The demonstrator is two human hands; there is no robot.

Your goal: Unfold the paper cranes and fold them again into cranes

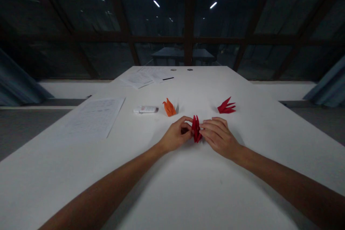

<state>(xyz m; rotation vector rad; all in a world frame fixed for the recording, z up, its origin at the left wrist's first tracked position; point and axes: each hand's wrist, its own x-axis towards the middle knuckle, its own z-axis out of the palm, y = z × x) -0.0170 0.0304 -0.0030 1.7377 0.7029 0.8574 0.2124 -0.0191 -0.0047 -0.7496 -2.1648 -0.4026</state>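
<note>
Between my two hands a red folded-paper piece [196, 129] stands on edge, its thin layers slightly apart. My left hand [177, 133] grips its left side with thumb and fingers. On the other side, the fingertips of my right hand [219, 136] close against the paper. An orange origami crane [169, 107] sits just beyond my left hand. Farther to the right lies another red folded-paper piece [226, 106] with several pointed ends, apart from my right hand.
A white tube-like item with printing [146, 109] lies left of the crane. Written sheets [94, 116] cover part of the table's left side, with more papers [142, 78] behind. A black pen-like stick [168, 78] and two small round discs [190, 69] are near the far edge.
</note>
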